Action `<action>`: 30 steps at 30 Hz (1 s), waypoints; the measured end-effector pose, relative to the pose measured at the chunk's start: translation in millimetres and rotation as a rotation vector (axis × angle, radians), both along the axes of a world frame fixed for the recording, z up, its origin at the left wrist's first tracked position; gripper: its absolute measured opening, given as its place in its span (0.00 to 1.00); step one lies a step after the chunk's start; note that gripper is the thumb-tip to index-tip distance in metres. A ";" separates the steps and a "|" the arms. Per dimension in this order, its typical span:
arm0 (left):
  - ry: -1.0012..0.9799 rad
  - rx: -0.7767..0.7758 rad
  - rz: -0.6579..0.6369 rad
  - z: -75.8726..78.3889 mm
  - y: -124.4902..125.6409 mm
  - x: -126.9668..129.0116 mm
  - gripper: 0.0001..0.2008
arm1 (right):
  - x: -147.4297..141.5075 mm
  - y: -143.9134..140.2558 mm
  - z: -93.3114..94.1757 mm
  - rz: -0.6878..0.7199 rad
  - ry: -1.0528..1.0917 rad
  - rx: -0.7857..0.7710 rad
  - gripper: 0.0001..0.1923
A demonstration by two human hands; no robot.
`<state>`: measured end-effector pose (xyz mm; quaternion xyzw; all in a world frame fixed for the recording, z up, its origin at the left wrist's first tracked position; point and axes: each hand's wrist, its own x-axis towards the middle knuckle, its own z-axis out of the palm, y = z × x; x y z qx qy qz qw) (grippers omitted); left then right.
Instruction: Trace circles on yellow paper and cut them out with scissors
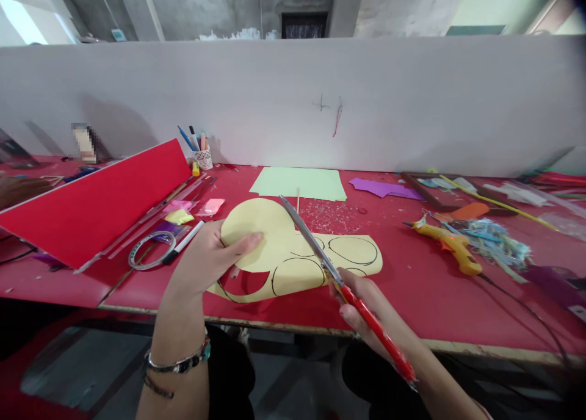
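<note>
Fingers (245, 244) atop yellow paper (293, 249), scissors (339, 282) alongside

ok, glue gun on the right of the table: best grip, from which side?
Take the glue gun by its yellow handle, the end nearest the table edge, coming from the near side. It lies flat with the nozzle pointing left and the cord trailing right. Avoid the nozzle tip. The right hand is closest but holds scissors.
</note>
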<state>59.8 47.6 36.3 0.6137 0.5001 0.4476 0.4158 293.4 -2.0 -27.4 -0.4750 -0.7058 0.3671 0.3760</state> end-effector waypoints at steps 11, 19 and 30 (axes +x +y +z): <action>-0.021 -0.010 0.011 1.2 -1.5 0.9 0.05 | 2.1 7.6 -7.8 0.124 0.017 -0.039 0.17; 0.045 -0.022 0.044 -1.0 -0.9 -2.6 0.08 | 2.7 7.6 -7.7 0.124 -0.010 -0.035 0.15; 0.057 0.016 -0.020 -5.9 3.5 -8.0 0.10 | 2.3 8.4 -7.2 0.059 -0.175 0.109 0.15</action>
